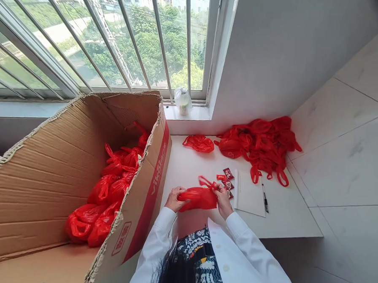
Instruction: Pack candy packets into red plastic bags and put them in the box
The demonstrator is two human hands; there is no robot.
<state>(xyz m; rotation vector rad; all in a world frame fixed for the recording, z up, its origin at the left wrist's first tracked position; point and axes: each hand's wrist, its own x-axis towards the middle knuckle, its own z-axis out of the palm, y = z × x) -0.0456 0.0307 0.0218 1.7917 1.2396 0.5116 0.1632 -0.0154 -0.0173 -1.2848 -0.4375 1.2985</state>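
Observation:
Between my two hands is a red plastic bag [198, 198], held above the near edge of the white table; its contents are hidden. My left hand [176, 198] is closed on the bag's left end. At the other end, near the handle loops, my right hand [223, 199] pinches the bag. Just beyond my right hand lie several small dark red packets [228, 173] and a brighter red packet [221, 177]. A white notebook [249, 195] and a black pen [265, 200] are to the right of them.
A tall cardboard box [154, 206] on the left holds several tied red bags [107, 186]. A heap of red bags [261, 142] lies against the wall at the back right, with a single red bag [199, 144] beside it. A wrapped container [183, 101] stands on the windowsill.

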